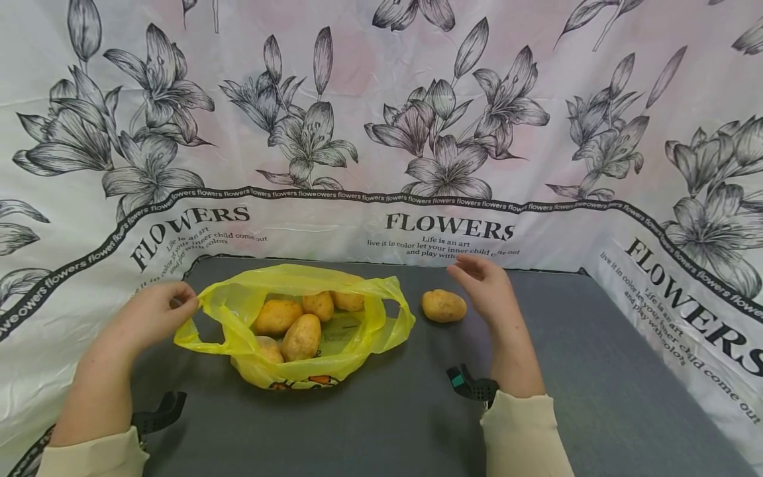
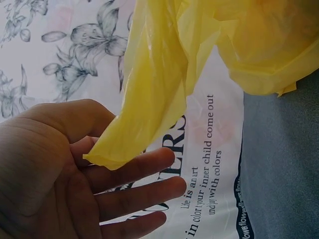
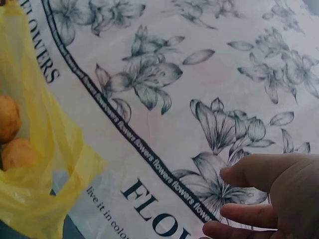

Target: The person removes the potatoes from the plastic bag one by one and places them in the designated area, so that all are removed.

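A yellow plastic bag [image 1: 357, 358] lies with its mouth wide on the dark table, holding several potatoes [image 1: 301, 338]. At its left handle, my left hand [image 1: 156, 313] pinches the edge between thumb and index finger; in the left wrist view the other fingers of that hand [image 2: 75, 164] are spread beneath the yellow plastic [image 2: 149, 99]. One potato [image 1: 444, 306] sits on the table outside the bag, to its right. Just right of and above that potato is my right hand [image 1: 485, 281], holding nothing, its fingers relaxed. The right wrist view shows this hand [image 3: 269, 199] apart from the bag [image 3: 55, 144].
The dark table [image 1: 596, 371] extends to the right and toward the front. Behind it and along both sides hangs a white cloth [image 1: 334, 232] printed with flowers and lettering. Each wrist wears a black strap, the right one [image 1: 475, 387] with a green patch.
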`<act>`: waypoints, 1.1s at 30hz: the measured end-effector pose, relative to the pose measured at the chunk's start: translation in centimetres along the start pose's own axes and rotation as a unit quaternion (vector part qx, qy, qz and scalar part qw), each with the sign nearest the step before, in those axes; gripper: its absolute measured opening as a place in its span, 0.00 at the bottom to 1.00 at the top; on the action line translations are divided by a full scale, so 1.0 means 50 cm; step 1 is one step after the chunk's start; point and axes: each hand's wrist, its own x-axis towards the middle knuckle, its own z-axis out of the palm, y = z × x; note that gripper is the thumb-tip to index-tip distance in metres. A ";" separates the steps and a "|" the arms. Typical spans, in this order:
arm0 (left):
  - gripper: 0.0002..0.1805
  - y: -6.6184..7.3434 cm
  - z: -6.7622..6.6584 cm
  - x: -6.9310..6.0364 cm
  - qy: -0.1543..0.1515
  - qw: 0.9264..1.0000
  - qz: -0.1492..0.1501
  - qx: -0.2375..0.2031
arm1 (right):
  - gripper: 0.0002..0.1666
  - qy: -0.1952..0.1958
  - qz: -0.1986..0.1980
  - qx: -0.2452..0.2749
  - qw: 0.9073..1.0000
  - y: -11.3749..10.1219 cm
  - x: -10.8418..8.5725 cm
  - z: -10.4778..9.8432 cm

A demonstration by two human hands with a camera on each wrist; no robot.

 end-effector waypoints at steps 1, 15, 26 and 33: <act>0.10 0.001 0.000 0.000 0.000 1.000 0.000 -0.001 | 0.37 -0.004 -0.005 0.001 1.000 -0.004 -0.002 0.001; 0.11 0.010 -0.006 -0.005 -0.003 1.000 0.006 -0.004 | 0.32 -0.093 -0.076 0.035 0.992 -0.046 -0.025 0.052; 0.11 0.018 -0.007 -0.007 0.002 1.000 0.004 0.001 | 0.33 -0.144 -0.101 0.061 0.982 -0.064 -0.037 0.100; 0.10 0.017 -0.008 -0.008 0.005 1.000 0.007 0.002 | 0.32 -0.177 -0.115 0.086 0.974 -0.067 -0.040 0.121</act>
